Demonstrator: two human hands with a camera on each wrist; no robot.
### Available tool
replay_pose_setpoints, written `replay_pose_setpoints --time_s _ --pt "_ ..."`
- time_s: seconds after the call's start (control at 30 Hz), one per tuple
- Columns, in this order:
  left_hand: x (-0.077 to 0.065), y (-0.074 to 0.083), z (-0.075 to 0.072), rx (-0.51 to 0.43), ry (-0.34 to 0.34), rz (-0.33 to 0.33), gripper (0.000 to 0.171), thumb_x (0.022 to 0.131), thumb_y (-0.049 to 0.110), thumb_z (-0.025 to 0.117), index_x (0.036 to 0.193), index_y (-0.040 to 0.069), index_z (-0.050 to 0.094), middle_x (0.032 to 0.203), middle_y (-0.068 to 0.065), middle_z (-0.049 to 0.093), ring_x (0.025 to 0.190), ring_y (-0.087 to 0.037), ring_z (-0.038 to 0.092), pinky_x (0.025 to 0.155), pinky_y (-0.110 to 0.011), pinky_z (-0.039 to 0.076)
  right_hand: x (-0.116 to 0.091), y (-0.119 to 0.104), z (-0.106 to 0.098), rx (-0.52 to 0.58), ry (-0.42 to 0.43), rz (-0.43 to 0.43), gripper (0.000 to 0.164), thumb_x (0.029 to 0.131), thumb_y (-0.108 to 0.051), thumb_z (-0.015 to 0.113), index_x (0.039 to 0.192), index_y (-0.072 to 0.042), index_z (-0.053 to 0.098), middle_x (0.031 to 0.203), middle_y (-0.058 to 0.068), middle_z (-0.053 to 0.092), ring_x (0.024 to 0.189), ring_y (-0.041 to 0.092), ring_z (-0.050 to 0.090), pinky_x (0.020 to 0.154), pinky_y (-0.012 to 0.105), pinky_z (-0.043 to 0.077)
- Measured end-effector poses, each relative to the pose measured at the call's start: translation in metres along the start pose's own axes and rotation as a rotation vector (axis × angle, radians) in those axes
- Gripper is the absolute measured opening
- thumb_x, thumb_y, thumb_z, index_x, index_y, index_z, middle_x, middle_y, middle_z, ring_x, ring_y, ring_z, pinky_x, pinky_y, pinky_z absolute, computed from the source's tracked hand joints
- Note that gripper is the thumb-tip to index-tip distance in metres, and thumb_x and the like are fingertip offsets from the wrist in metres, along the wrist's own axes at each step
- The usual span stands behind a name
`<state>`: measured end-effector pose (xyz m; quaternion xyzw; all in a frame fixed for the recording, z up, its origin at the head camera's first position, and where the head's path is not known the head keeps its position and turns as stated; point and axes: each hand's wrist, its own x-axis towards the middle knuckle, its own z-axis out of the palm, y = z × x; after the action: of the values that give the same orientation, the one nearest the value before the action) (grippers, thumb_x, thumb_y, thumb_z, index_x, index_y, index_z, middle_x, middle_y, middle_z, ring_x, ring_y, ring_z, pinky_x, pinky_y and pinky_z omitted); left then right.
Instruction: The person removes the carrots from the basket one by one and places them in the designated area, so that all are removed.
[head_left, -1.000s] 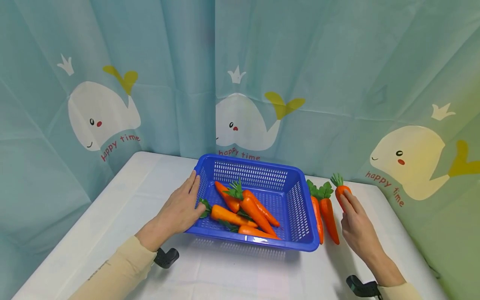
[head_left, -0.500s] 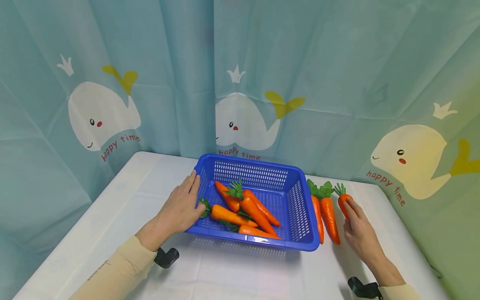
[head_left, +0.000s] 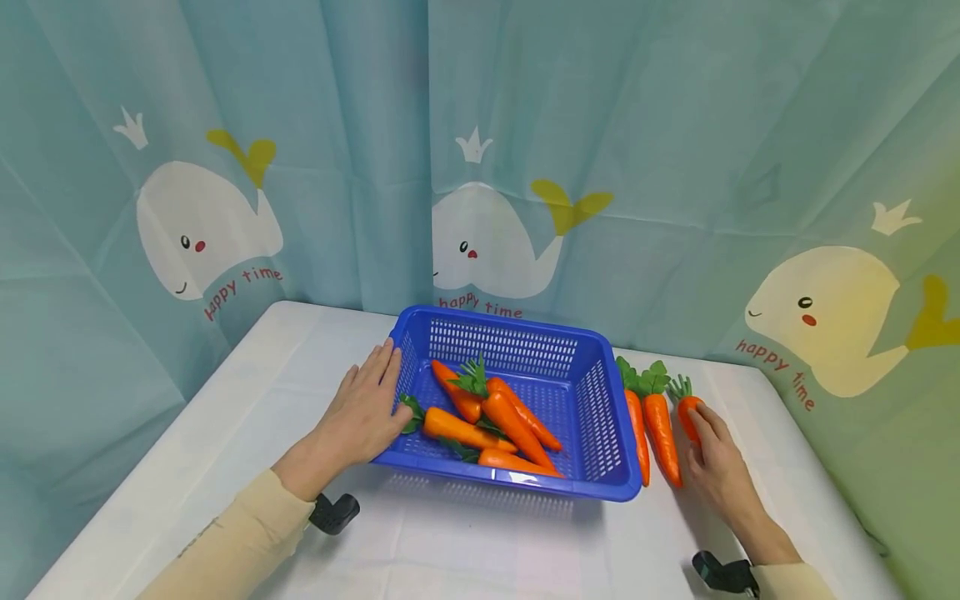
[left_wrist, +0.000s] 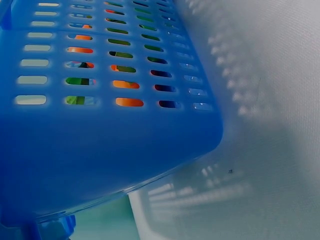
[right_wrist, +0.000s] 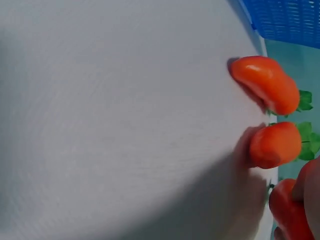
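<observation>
A blue plastic basket [head_left: 517,321] stands mid-table in the head view, several orange carrots [head_left: 517,425] with green tops lying inside. Against its left side rests my left hand [head_left: 363,404], fingers straight along the rim and thumb over the edge. The left wrist view shows only the slotted basket wall [left_wrist: 110,140], not the fingers. To the right of the basket, my right hand [head_left: 722,467] grips a carrot [head_left: 687,410] near its leafy end, on or close to the table; its lower part is hidden. Beside it lie two more carrots, one nearer [head_left: 662,437] and one against the basket [head_left: 637,433].
A white cloth covers the table [head_left: 465,550]. Behind it hangs a teal curtain [head_left: 360,208] with printed whales, close to the table's back edge. The right table edge runs just beyond the right hand.
My right hand has brought its carrot down and toward me, alongside the other two. My left hand and the basket have stayed in place.
</observation>
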<state>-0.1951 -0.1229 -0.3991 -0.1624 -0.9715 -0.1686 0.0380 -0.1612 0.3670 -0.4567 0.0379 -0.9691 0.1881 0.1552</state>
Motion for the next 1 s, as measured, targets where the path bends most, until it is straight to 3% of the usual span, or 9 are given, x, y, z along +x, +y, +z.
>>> replay_pose_setpoints --time_s 0.13,0.37,0.57,0.67,0.83,1.0 --pt "0.001 0.0 -0.001 -0.003 -0.004 0.0 0.077 0.093 0.027 0.049 0.154 -0.009 0.019 0.164 -0.024 0.013 0.152 -0.042 0.016 0.117 -0.066 0.02 -0.001 0.003 0.004 -0.007 -0.029 0.022 0.059 0.084 0.009 0.057 0.14 0.016 0.039 0.148 0.036 0.029 0.124 0.055 0.04 0.095 0.067 0.042" --pt "0.001 0.0 -0.002 0.006 -0.015 -0.01 0.077 0.094 0.027 0.049 0.154 -0.009 0.018 0.165 -0.024 0.012 0.152 -0.042 0.015 0.118 -0.066 0.019 0.004 0.004 0.011 -0.006 -0.008 -0.004 0.061 0.086 0.011 0.054 0.144 0.015 0.034 0.15 0.035 0.026 0.125 0.058 0.039 0.096 0.068 0.04" --pt "0.0 0.001 -0.002 0.0 -0.022 -0.013 0.077 0.094 0.027 0.05 0.154 -0.009 0.018 0.165 -0.024 0.011 0.152 -0.042 0.015 0.118 -0.066 0.019 0.005 0.004 0.013 -0.026 -0.085 0.059 0.067 0.088 0.009 0.051 0.15 0.012 0.025 0.155 0.034 0.018 0.132 0.058 0.032 0.101 0.07 0.034" --pt "0.0 0.002 -0.002 -0.002 -0.02 -0.012 0.077 0.094 0.028 0.05 0.154 -0.009 0.018 0.165 -0.024 0.011 0.152 -0.042 0.015 0.118 -0.066 0.019 0.005 0.006 0.01 -0.001 -0.098 0.075 0.062 0.091 0.005 0.047 0.149 0.012 0.027 0.155 0.034 0.019 0.132 0.058 0.031 0.103 0.071 0.032" --pt "0.001 0.002 -0.002 -0.001 -0.018 -0.008 0.077 0.094 0.028 0.05 0.154 -0.009 0.019 0.165 -0.024 0.011 0.152 -0.041 0.015 0.118 -0.065 0.019 0.006 0.001 0.0 0.029 -0.071 0.093 0.055 0.091 0.002 0.045 0.143 0.015 0.035 0.153 0.034 0.025 0.131 0.057 0.032 0.103 0.072 0.032" --pt "0.0 0.002 -0.002 -0.008 -0.021 -0.011 0.077 0.093 0.027 0.05 0.154 -0.009 0.019 0.165 -0.024 0.011 0.152 -0.041 0.015 0.118 -0.065 0.019 0.013 -0.016 -0.012 0.034 0.034 0.044 0.049 0.09 0.004 0.048 0.139 0.012 0.043 0.15 0.033 0.032 0.132 0.056 0.034 0.103 0.071 0.032"
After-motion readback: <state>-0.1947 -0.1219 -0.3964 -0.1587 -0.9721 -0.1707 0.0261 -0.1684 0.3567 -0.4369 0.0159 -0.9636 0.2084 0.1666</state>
